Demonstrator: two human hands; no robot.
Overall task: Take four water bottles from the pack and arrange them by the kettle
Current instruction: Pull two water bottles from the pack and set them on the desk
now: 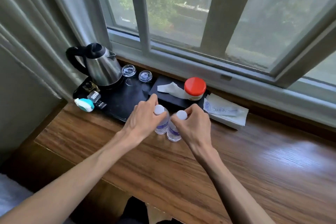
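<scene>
Two bare arms reach from the bottom of the frame to its centre, each hand on one small water bottle standing upright on a wooden bench below a window. The left hand has its grip closed around the neck of the left bottle, fingers curled just under the white cap. The right hand has its grip closed the same way on the right bottle. The two bottles stand side by side, close enough that they look to be touching, with their long axes vertical.

The steel kettle with a black handle sits to the upper left of the bottles, on a black tray whose near edge lies just beside the left bottle. The left hand is the nearer one to the kettle, so any shift toward it runs up and left.

Each bottle is clear plastic, filled with water, with a white screw cap and a pale label with purple print. Only two bottles show; the pack is out of view, so two more likely remain to fetch.
</scene>
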